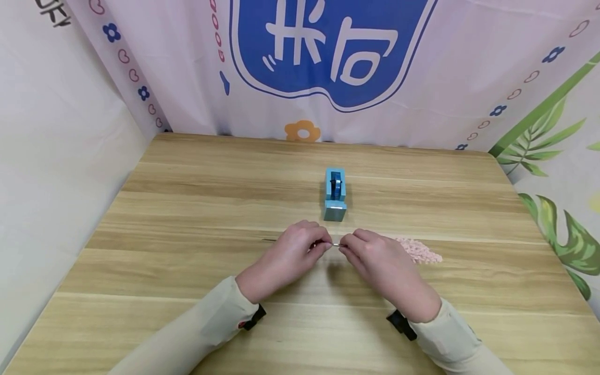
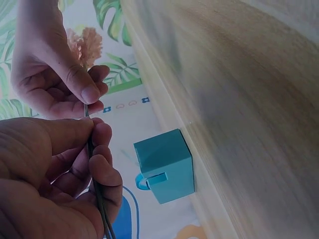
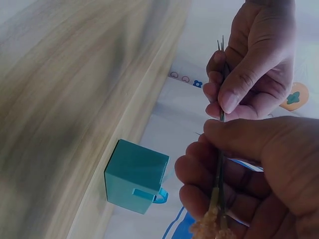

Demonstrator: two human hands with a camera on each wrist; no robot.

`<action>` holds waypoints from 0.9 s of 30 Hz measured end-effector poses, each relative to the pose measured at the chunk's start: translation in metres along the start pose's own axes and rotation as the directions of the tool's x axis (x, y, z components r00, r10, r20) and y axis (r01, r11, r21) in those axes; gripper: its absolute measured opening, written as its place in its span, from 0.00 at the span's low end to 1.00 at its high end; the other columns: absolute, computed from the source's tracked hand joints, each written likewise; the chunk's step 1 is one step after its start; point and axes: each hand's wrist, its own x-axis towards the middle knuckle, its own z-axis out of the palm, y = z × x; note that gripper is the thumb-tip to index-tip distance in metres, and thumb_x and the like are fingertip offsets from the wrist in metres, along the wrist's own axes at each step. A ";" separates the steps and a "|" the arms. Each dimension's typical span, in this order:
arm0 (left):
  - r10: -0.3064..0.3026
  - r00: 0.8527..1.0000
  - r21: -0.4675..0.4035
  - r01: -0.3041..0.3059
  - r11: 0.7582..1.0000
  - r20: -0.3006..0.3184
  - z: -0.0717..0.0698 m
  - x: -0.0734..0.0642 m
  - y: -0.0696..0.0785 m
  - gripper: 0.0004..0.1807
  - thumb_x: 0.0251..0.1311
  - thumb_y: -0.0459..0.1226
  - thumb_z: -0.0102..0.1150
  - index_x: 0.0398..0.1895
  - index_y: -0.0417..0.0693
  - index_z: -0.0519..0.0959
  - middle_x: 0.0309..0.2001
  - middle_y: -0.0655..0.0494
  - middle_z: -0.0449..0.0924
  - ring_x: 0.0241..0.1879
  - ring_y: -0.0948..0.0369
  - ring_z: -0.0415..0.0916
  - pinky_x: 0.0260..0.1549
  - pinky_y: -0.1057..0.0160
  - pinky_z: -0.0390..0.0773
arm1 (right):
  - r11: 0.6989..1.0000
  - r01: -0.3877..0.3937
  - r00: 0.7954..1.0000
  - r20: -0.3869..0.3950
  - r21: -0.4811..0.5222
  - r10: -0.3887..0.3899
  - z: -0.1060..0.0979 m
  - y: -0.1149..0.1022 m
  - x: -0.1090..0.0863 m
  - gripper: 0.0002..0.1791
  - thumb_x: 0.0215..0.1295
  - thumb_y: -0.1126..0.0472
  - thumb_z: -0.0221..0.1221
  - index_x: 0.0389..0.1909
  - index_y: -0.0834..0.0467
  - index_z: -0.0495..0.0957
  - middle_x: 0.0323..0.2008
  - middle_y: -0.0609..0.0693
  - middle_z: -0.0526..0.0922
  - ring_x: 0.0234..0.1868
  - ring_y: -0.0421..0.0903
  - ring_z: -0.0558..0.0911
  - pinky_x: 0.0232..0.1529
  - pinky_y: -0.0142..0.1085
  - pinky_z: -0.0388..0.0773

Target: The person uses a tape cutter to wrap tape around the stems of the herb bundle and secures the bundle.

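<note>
Both hands hold thin, dark flower stems (image 1: 336,245) in a line across the middle of the table. My left hand (image 1: 289,256) pinches them between thumb and fingers, and the stem ends (image 3: 222,46) poke out past it as several thin tips. Close beside it, my right hand (image 1: 380,260) pinches the same stems nearer the blossoms. Pink flower heads (image 1: 419,251) stick out beyond the right hand. Just ahead of the hands stands a teal tape dispenser (image 1: 335,195) with a roll of blue tape in it; neither hand touches it.
The wood-grain table (image 1: 197,208) stretches out on all sides of the hands. A printed curtain (image 1: 187,67) hangs along its back edge, with a white cloth (image 1: 61,130) at the left and a leaf-patterned one (image 1: 558,172) at the right.
</note>
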 end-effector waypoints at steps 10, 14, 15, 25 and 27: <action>-0.006 1.000 -0.017 0.006 1.000 -0.030 0.000 0.000 -0.002 0.02 0.68 0.32 0.67 0.38 0.46 0.88 0.37 0.58 0.86 0.37 0.64 0.78 0.40 0.66 0.81 | 0.999 0.009 1.000 -0.016 0.032 -0.008 0.002 0.001 0.001 0.01 0.70 0.63 0.67 0.39 0.54 0.87 0.33 0.45 0.87 0.32 0.40 0.85 0.31 0.35 0.84; -0.011 0.999 -0.008 0.010 1.000 -0.035 0.000 0.000 -0.003 0.02 0.68 0.32 0.67 0.38 0.46 0.88 0.36 0.58 0.85 0.35 0.66 0.76 0.37 0.69 0.78 | 0.998 -0.009 1.000 -0.029 0.069 0.011 0.003 0.002 0.001 0.02 0.70 0.63 0.67 0.39 0.53 0.87 0.33 0.44 0.87 0.34 0.39 0.86 0.32 0.35 0.85; -0.012 0.999 -0.004 0.012 1.000 -0.036 0.001 0.000 -0.003 0.02 0.68 0.32 0.67 0.39 0.46 0.88 0.36 0.58 0.85 0.34 0.66 0.76 0.36 0.69 0.78 | 0.997 -0.012 0.999 -0.032 0.072 0.015 0.003 0.002 0.002 0.02 0.70 0.63 0.67 0.39 0.53 0.87 0.33 0.44 0.87 0.34 0.39 0.86 0.32 0.35 0.85; -0.007 0.999 0.002 0.007 1.000 -0.039 -0.001 0.000 -0.003 0.05 0.70 0.34 0.66 0.40 0.45 0.89 0.34 0.57 0.82 0.32 0.65 0.73 0.33 0.70 0.75 | 0.998 -0.020 0.999 -0.048 0.065 0.023 0.002 0.002 0.004 0.02 0.68 0.63 0.69 0.38 0.53 0.86 0.34 0.44 0.87 0.35 0.39 0.86 0.35 0.35 0.86; -0.005 0.999 -0.003 0.005 1.000 -0.040 -0.001 0.000 -0.003 0.04 0.70 0.34 0.66 0.40 0.45 0.88 0.34 0.57 0.82 0.32 0.65 0.72 0.33 0.70 0.75 | 0.997 -0.025 0.999 -0.040 0.071 0.028 0.002 0.003 0.004 0.03 0.67 0.63 0.70 0.39 0.53 0.86 0.35 0.44 0.86 0.35 0.39 0.85 0.35 0.34 0.86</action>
